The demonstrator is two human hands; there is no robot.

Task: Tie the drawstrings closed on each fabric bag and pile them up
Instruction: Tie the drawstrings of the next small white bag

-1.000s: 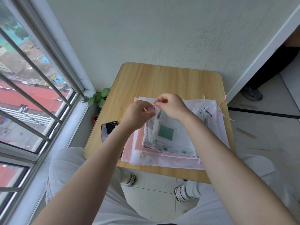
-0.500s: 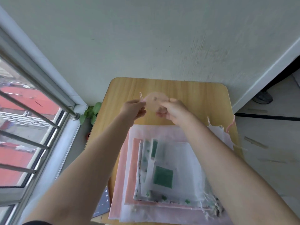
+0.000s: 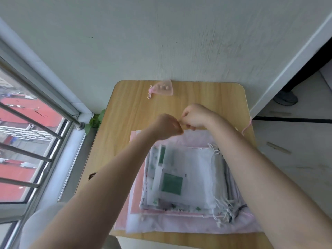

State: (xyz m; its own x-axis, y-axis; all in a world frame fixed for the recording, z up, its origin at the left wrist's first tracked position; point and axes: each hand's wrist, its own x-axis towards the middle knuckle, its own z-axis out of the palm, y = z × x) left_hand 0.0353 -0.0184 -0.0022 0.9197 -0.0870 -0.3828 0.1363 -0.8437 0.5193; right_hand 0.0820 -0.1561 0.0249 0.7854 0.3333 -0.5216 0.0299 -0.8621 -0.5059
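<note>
Left hand (image 3: 166,126) with fingers curled into a loose fist, just beside the right hand (image 3: 195,116), both raised above the far edge of the stack of bags (image 3: 188,178). Right hand also curled, thumb and fingers drawn together as in a pinch. Grip of each hand clenched, but cannot tell whether a string or anything else sits between the fingers; the spot where the two hands meet is too small and blurred. Both forearms reaching forward from the near edge, over the stack.

Below the hands, on the wooden tabletop (image 3: 215,97), a flat stack of fabric bags: large pink and white sheer ones at the bottom, smaller white ones on top, the uppermost showing a green square (image 3: 172,184) through the cloth. White drawstrings (image 3: 223,209) gathered in a bunch along the right side of the stack, some with small knots at the ends.

Well apart from the stack, at the far edge of the tabletop near the wall (image 3: 161,42), one small pink sheer pouch (image 3: 162,89), closed at its left end, with small round things inside.

At the left, window with metal bars (image 3: 30,123), green plant leaves (image 3: 94,121) beside the tabletop. At the right, a pink cord (image 3: 247,126) hanging over the tabletop edge.
</note>
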